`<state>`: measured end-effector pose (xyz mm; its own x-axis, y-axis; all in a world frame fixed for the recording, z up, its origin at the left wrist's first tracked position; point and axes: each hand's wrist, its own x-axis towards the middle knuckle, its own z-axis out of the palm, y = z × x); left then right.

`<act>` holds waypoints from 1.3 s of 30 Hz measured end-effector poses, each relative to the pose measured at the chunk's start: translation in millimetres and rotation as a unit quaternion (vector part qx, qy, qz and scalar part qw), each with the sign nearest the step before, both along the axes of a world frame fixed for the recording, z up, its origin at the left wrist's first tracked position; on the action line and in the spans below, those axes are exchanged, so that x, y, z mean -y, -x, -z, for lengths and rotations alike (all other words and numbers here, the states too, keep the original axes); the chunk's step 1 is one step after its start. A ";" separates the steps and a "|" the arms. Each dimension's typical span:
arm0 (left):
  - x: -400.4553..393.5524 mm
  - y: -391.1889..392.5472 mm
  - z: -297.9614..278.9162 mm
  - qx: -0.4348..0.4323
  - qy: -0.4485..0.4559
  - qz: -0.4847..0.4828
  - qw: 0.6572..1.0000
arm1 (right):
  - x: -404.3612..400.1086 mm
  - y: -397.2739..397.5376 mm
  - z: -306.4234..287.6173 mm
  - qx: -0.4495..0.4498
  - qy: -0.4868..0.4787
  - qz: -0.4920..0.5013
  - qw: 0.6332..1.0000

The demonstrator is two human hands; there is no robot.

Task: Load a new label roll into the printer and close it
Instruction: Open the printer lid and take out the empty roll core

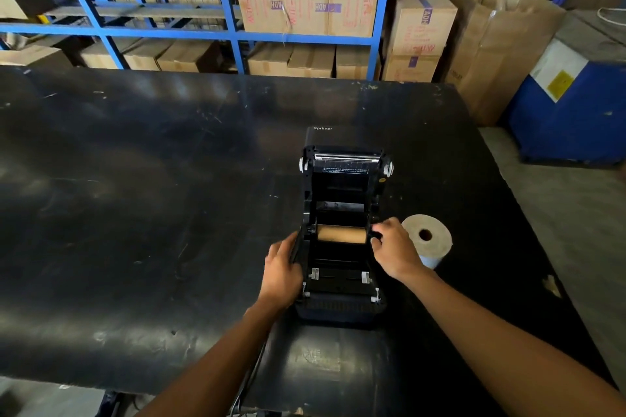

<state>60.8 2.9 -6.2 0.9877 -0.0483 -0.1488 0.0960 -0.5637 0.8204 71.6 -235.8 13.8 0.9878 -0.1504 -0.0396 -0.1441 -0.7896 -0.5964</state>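
Observation:
A black label printer (340, 306) stands on the dark table (135, 213), its lid (342, 166) swung up and back. Inside its bay lies a bare brown cardboard core (341, 234) between the holders. My left hand (283, 269) grips the printer's left side wall. My right hand (393, 247) presses its fingers against the right side wall near the core. A full white label roll (428, 240) stands on end on the table just right of the printer, partly behind my right hand.
A cable hangs off the table's near edge below the printer. Blue metal shelving (233, 34) with cardboard boxes runs along the far side. A blue bin (572, 112) and a tall open carton (501, 44) stand on the floor at right.

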 end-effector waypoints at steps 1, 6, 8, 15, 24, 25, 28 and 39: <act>8.0 -6.4 -3.7 0.004 -0.025 0.008 1.000 | -1.0 -2.2 0.0 0.003 0.026 -0.006 1.000; 30.1 -23.4 -5.8 -0.025 -0.121 0.063 0.990 | 1.4 -6.1 -2.8 0.008 0.028 0.013 0.999; 30.6 -22.9 -6.1 -0.020 -0.111 0.061 0.992 | 0.5 -3.5 -3.8 0.032 -0.005 0.022 0.999; 20.6 -25.3 -27.8 0.033 0.097 0.034 0.994 | 0.5 18.2 -36.0 0.031 -0.441 0.053 0.895; 37.8 1.3 -55.7 -0.048 0.307 0.049 0.949 | 18.3 61.8 -53.4 0.028 -0.690 0.186 0.699; 43.5 4.4 -56.8 -0.048 0.310 0.036 0.949 | 26.9 69.6 -50.9 0.033 -0.699 0.204 0.685; 65.3 15.3 -60.1 -0.038 0.268 0.008 0.963 | 62.2 90.9 -39.6 0.051 -0.715 0.254 0.649; 194.8 109.3 -3.3 -0.031 -0.155 0.196 0.968 | 172.9 162.8 -4.8 0.041 -0.708 0.370 0.600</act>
<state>-48.4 -191.8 -2.8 0.8910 -0.3617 -0.2744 -0.1323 -0.7850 0.6052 -91.1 -408.6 18.6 0.6781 -0.4227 -0.6012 -0.0674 0.7788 -0.6236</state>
